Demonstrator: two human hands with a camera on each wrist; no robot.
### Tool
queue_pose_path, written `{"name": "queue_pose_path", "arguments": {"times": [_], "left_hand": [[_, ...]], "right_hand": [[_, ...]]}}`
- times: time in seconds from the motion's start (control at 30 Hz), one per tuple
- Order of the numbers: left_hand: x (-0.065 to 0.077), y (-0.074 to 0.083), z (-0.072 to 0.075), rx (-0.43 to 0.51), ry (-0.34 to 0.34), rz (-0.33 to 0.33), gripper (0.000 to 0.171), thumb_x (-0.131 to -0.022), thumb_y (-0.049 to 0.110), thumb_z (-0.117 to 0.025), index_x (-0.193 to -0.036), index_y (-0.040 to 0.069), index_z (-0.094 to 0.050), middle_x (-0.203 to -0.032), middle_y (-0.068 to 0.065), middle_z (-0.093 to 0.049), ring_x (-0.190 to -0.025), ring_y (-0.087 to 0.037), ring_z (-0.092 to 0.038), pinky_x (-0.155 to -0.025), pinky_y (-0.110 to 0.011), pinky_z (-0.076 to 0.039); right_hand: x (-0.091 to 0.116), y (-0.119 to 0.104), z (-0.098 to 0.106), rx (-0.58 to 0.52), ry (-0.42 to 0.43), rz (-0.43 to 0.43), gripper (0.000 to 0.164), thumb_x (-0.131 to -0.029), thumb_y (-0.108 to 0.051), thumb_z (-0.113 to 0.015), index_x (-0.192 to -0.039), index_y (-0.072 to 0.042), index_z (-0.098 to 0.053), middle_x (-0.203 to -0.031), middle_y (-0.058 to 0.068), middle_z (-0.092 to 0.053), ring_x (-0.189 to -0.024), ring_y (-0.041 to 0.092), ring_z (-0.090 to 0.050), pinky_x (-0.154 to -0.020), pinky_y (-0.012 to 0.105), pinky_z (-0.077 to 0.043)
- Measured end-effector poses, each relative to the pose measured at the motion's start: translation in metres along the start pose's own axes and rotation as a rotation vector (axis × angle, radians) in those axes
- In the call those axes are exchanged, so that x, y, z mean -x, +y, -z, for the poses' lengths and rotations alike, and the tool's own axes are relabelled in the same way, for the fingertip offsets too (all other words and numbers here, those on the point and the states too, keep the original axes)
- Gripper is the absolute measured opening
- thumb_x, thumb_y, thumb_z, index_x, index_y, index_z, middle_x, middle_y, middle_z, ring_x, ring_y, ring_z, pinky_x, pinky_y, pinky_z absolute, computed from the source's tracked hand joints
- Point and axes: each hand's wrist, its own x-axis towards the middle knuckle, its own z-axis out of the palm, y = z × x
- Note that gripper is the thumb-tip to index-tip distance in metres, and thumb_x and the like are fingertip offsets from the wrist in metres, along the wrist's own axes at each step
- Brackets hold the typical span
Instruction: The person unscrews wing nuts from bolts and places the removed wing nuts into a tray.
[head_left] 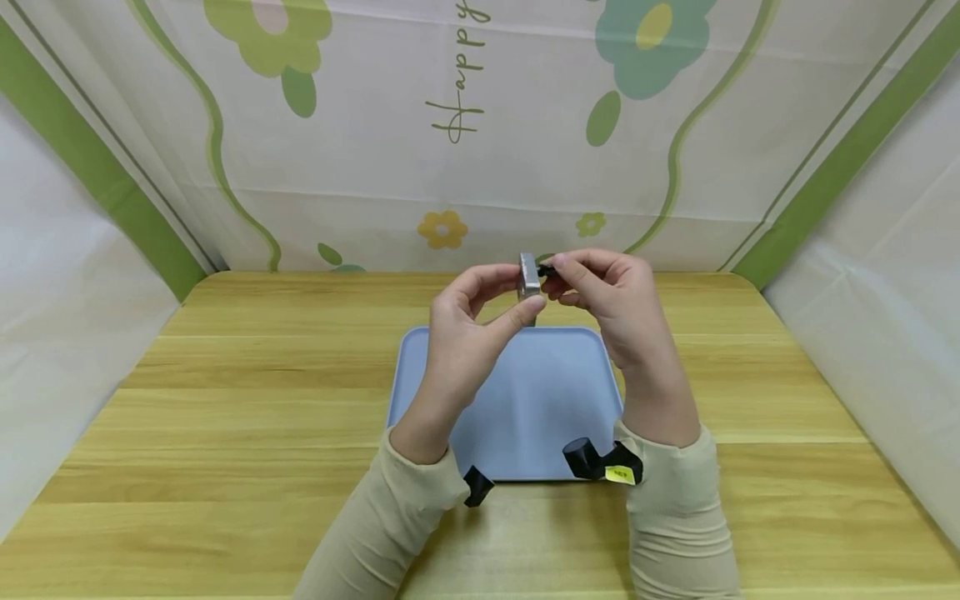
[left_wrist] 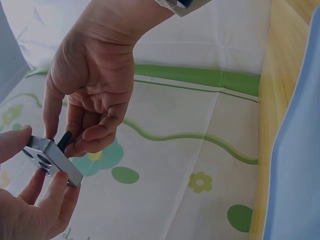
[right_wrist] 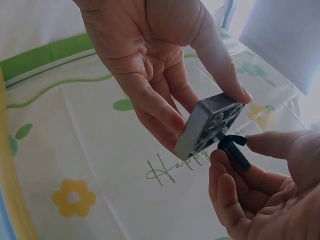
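My left hand (head_left: pixel 468 329) holds a small rectangular metal block (head_left: pixel 528 273) above the far edge of the tray, between thumb and fingers. The right wrist view shows round recesses on the block's face. From that face a dark threaded bolt (right_wrist: pixel 241 159) sticks out, with a black wing nut (right_wrist: pixel 232 140) around it close to the block. My right hand (head_left: pixel 622 304) pinches the wing nut, its thumb against one wing. How far the bolt runs into the block is hidden. In the left wrist view, the block's other side has round holes.
A light blue tray (head_left: pixel 517 400) lies on the wooden table (head_left: pixel 247 417) under my hands. Behind the table hangs a white cloth (head_left: pixel 360 142) printed with flowers. Black wrist mounts (head_left: pixel 592 460) sit at both cuffs.
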Motion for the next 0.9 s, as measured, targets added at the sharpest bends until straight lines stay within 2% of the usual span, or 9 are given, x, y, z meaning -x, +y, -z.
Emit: {"name": "queue_pose_path", "arguments": {"times": [0.27,0.47,0.7,0.9], "left_hand": [[0.0002,0.0005,0.0006,-0.002,0.003,0.004,0.034,-0.084,0.005,-0.078,-0.116,0.000,-0.066,-0.117,-0.011,-0.067,-0.113,-0.017,-0.063,-0.085,-0.030,-0.061],[0.0008,0.0003,0.0010,-0.001,0.001,0.006,0.034,-0.085,0.005,-0.078,-0.116,0.001,-0.066,-0.117,-0.011,-0.067,-0.113,-0.016,-0.063,-0.086,-0.030,-0.061],[0.0007,0.0001,0.0007,-0.004,0.004,0.007,0.034,-0.085,0.006,-0.078,-0.116,0.001,-0.066,-0.117,-0.011,-0.067,-0.113,-0.016,-0.063,-0.086,-0.029,-0.061],[0.0008,0.0007,0.0000,0.001,-0.001,0.003,0.034,-0.084,0.005,-0.078,-0.116,0.001,-0.066,-0.117,-0.011,-0.067,-0.113,-0.016,-0.063,-0.086,-0.030,-0.061]], "right_hand": [[0.0008,-0.0026,0.0021,-0.032,-0.042,0.003,0.031,-0.094,0.003,-0.062,-0.087,-0.023,-0.078,-0.086,-0.005,-0.073,-0.081,0.010,-0.070,-0.077,0.020,-0.059],[0.0002,-0.0004,0.0044,-0.025,-0.076,0.048,0.030,-0.091,0.007,-0.064,-0.094,-0.019,-0.077,-0.091,-0.006,-0.072,-0.084,0.010,-0.066,-0.081,0.020,-0.057],[0.0002,0.0007,0.0037,-0.006,-0.076,0.080,0.029,-0.088,0.010,-0.067,-0.099,-0.016,-0.075,-0.096,-0.003,-0.069,-0.087,0.012,-0.062,-0.080,0.018,-0.055],[0.0002,0.0013,0.0029,0.053,-0.060,0.134,0.030,-0.087,0.013,-0.066,-0.097,-0.015,-0.071,-0.096,-0.003,-0.066,-0.091,0.015,-0.061,-0.082,0.021,-0.053]]}}
